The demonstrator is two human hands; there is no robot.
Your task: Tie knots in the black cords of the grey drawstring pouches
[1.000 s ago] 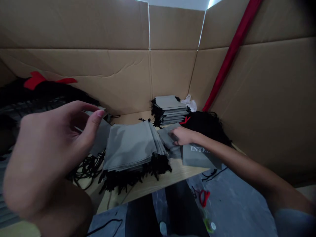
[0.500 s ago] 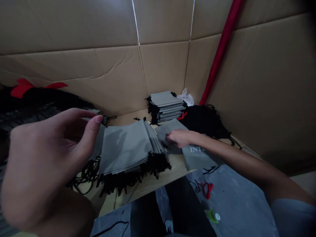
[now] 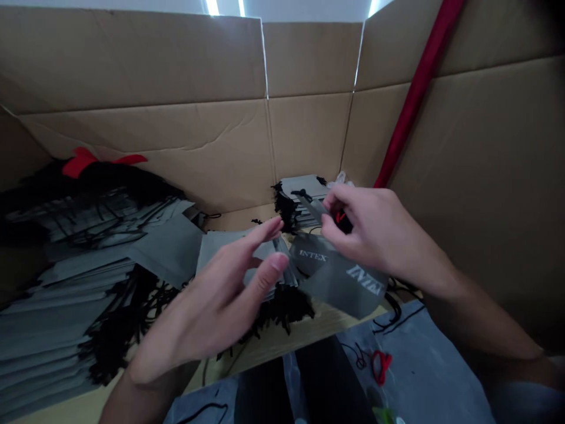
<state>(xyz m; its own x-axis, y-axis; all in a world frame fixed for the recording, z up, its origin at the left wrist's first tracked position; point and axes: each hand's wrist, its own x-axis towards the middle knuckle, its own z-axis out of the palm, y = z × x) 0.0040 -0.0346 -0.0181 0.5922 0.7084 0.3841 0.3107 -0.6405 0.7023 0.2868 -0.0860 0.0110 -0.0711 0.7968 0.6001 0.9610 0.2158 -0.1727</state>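
Note:
My right hand (image 3: 375, 235) is raised above the table and pinches the top edge of a grey drawstring pouch (image 3: 329, 268) printed INTEX, which hangs from the fingers. A second printed grey pouch (image 3: 362, 288) lies just below it. My left hand (image 3: 220, 300) hovers in the middle with fingers stretched out toward the held pouch, holding nothing. Beneath the left hand lies a fanned stack of grey pouches (image 3: 216, 247) with black cords (image 3: 282, 306) spilling from their near ends.
A big heap of grey pouches (image 3: 53, 294) with black cords fills the left. A neat stack of pouches (image 3: 300, 206) sits at the back corner. Cardboard walls (image 3: 176, 118) surround the wooden table (image 3: 273, 341). A red pole (image 3: 415, 88) leans at right.
My right hand has lifted a printed pouch off the table. My left hand moved from the near left to the middle, toward that pouch. The view shifted left and up.

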